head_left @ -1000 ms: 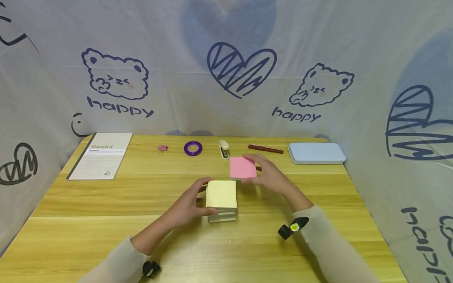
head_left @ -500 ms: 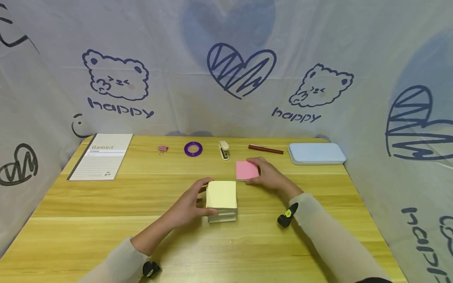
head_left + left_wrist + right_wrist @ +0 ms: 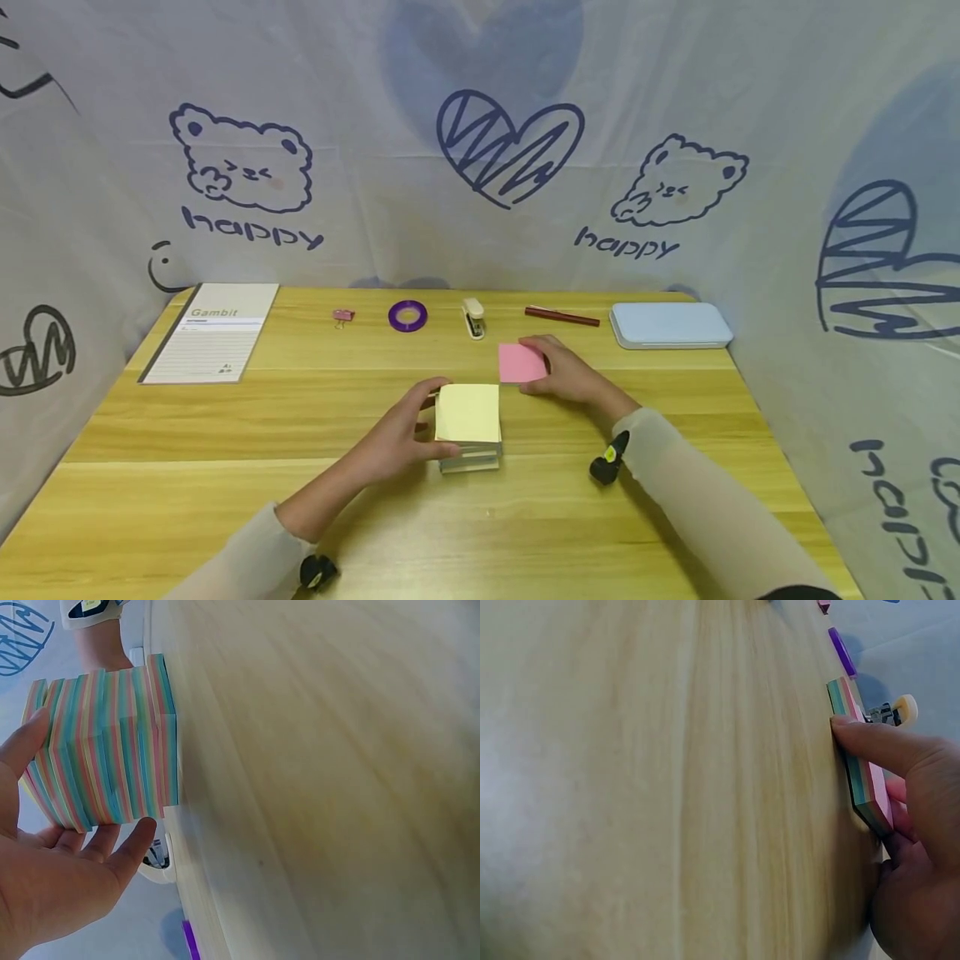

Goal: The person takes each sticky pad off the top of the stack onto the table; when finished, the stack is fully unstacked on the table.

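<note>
A tall stack of sticky note pads (image 3: 468, 412), yellow on top, stands near the middle of the table. My left hand (image 3: 393, 433) grips its left side, thumb at the front and fingers behind. The left wrist view shows the stack's striped edges (image 3: 97, 750) in pink, teal and yellow, its layers slightly uneven. Just behind and to the right, my right hand (image 3: 566, 371) pinches a thin pad of sticky notes (image 3: 520, 363) with a pink top. In the right wrist view the thumb lies along that pad's layered edge (image 3: 862, 780), low against the wood.
Along the back of the table (image 3: 262, 517) lie a notebook (image 3: 210, 333), a pink binder clip (image 3: 343, 316), a purple tape roll (image 3: 408, 316), a white stapler (image 3: 473, 318), a dark red pen (image 3: 562, 316) and a pale blue case (image 3: 671, 323). A printed curtain (image 3: 375, 192) hangs behind.
My right hand has brought the pink-topped pad a little to the right and down to the table, then held there. The left hand and the stack have stayed in place.
</note>
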`<control>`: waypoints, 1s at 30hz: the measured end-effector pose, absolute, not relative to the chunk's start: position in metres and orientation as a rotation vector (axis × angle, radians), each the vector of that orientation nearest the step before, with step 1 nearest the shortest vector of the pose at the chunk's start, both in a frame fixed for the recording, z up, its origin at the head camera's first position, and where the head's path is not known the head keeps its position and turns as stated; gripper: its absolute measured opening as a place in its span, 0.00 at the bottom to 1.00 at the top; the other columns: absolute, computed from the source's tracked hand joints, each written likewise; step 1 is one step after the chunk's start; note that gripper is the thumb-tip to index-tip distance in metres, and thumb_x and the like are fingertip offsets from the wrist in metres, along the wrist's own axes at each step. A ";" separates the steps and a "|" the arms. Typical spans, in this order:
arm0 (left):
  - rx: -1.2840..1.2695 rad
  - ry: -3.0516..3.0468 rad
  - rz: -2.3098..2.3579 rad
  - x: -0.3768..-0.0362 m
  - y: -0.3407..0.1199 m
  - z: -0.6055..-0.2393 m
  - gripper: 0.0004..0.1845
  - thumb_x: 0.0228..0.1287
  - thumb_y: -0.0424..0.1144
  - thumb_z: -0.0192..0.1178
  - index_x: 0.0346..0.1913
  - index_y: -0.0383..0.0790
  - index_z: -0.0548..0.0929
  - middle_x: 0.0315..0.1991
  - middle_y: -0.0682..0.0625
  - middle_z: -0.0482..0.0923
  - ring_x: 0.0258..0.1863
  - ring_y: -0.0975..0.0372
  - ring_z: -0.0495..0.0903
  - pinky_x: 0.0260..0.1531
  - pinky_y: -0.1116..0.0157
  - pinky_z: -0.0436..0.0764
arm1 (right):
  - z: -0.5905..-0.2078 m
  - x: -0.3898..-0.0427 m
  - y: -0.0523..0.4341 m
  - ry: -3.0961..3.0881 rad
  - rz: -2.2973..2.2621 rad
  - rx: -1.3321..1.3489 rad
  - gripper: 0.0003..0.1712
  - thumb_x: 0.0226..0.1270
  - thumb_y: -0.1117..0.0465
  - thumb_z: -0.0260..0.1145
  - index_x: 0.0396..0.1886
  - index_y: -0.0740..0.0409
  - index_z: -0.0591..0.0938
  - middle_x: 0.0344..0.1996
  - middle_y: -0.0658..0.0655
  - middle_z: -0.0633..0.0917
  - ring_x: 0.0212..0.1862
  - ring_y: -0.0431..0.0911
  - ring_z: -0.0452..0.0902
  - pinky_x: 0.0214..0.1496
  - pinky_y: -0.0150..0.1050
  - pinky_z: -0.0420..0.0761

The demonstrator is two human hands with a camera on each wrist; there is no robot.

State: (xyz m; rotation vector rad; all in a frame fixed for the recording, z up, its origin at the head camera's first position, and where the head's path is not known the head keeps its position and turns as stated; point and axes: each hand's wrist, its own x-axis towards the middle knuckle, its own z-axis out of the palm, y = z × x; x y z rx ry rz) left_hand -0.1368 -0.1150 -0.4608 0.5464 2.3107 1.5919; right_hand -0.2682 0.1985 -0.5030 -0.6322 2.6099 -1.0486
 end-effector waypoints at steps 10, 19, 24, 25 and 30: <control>0.585 2.312 1.577 -0.138 -0.117 -0.460 0.47 0.61 0.37 0.76 0.77 0.40 0.60 0.74 0.38 0.63 0.74 0.38 0.62 0.66 0.39 0.73 | -0.498 -0.266 0.200 2.659 -1.005 -0.649 0.52 0.58 0.53 0.81 0.79 0.59 0.65 0.76 0.64 0.66 0.74 0.61 0.64 0.77 0.59 0.64; 0.616 2.320 1.576 -0.140 -0.118 -0.460 0.46 0.61 0.37 0.76 0.77 0.41 0.60 0.73 0.38 0.64 0.73 0.38 0.63 0.65 0.42 0.76 | -0.472 -0.255 0.198 2.667 -0.885 -0.717 0.56 0.57 0.53 0.81 0.81 0.57 0.61 0.80 0.68 0.58 0.80 0.64 0.53 0.80 0.61 0.54; 0.613 2.306 1.592 -0.139 -0.118 -0.461 0.46 0.60 0.36 0.76 0.77 0.41 0.61 0.72 0.38 0.64 0.73 0.38 0.64 0.63 0.43 0.78 | -0.449 -0.231 0.190 2.585 -0.909 -0.768 0.54 0.61 0.52 0.79 0.82 0.54 0.60 0.80 0.67 0.58 0.80 0.64 0.53 0.78 0.66 0.57; 0.611 2.302 1.595 -0.139 -0.119 -0.462 0.46 0.60 0.36 0.76 0.77 0.41 0.61 0.72 0.38 0.64 0.73 0.38 0.64 0.63 0.44 0.78 | -0.445 -0.226 0.187 2.560 -0.926 -0.788 0.54 0.62 0.52 0.79 0.82 0.54 0.60 0.80 0.65 0.58 0.80 0.63 0.53 0.78 0.66 0.57; 0.606 2.281 1.612 -0.138 -0.119 -0.462 0.45 0.60 0.35 0.76 0.76 0.41 0.61 0.72 0.37 0.64 0.73 0.37 0.64 0.64 0.43 0.77 | -0.428 -0.204 0.180 2.430 -1.009 -0.859 0.53 0.63 0.49 0.78 0.82 0.51 0.60 0.80 0.55 0.61 0.81 0.55 0.54 0.79 0.61 0.59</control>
